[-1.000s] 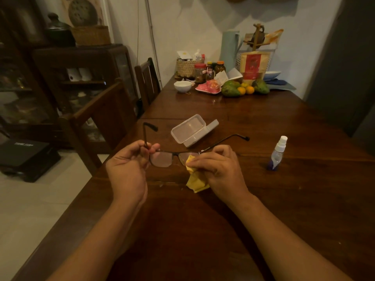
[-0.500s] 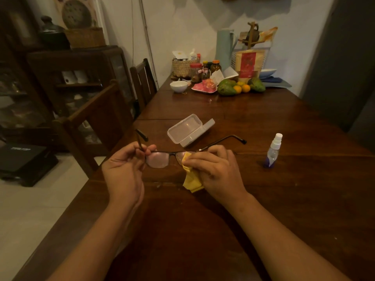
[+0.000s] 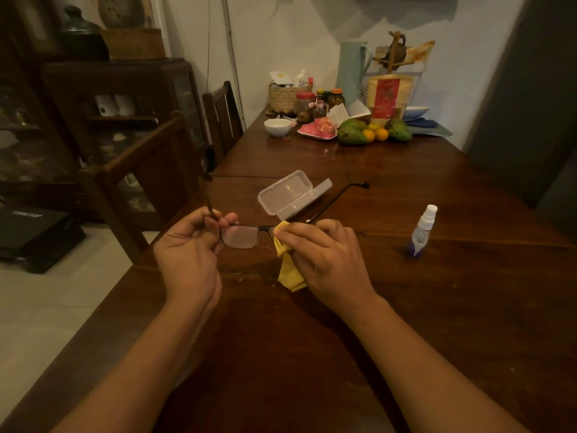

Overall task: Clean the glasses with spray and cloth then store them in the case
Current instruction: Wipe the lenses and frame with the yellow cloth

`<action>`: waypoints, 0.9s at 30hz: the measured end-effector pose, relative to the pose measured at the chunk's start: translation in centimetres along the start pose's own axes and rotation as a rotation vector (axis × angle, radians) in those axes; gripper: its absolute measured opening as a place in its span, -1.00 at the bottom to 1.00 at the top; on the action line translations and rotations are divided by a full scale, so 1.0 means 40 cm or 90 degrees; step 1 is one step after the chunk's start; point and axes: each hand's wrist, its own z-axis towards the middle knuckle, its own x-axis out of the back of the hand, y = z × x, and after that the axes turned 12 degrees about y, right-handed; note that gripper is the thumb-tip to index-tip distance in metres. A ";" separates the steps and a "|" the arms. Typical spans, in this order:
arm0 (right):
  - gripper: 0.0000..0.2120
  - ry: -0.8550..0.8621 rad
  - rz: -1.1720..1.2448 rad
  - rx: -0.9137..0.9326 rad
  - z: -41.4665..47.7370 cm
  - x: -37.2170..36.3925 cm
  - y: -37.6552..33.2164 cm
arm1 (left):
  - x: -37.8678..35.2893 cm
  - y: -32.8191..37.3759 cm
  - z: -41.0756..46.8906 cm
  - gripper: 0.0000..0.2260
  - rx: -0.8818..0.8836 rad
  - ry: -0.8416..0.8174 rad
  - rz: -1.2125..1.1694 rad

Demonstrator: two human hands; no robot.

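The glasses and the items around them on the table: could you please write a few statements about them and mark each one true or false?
1. The left hand holds the glasses by a temple arm. True.
2. The right hand presses a yellow cloth onto a lens. True.
3. The clear glasses case is closed. False: its lid is open and it holds nothing.
4. The spray bottle lies on its side. False: it stands upright on the wooden table, right of the hands.
5. The glasses are folded. False: both temple arms are spread open.
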 end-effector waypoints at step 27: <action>-0.65 0.131 -0.035 0.099 -0.008 0.003 0.000 | 0.041 0.011 0.037 -0.61 -0.084 -0.138 -0.095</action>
